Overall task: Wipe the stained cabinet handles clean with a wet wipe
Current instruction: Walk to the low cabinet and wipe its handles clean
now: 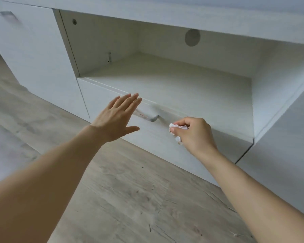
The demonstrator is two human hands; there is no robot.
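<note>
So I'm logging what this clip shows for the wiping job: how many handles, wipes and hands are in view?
Handles: 2, one on the drawer with red stains, one on the left door
Wipes: 1, crumpled, pinched in the right hand
Hands: 2, the left hand open beside the drawer handle
Total: 5

My left hand (115, 118) reaches flat over the left end of the drawer handle (148, 116), my right hand (193, 133) sits just right of that handle pinching the wet wipe (176, 128), the open shelf (165, 81) lies beyond both, and another handle (6, 14) is far off left.
</note>
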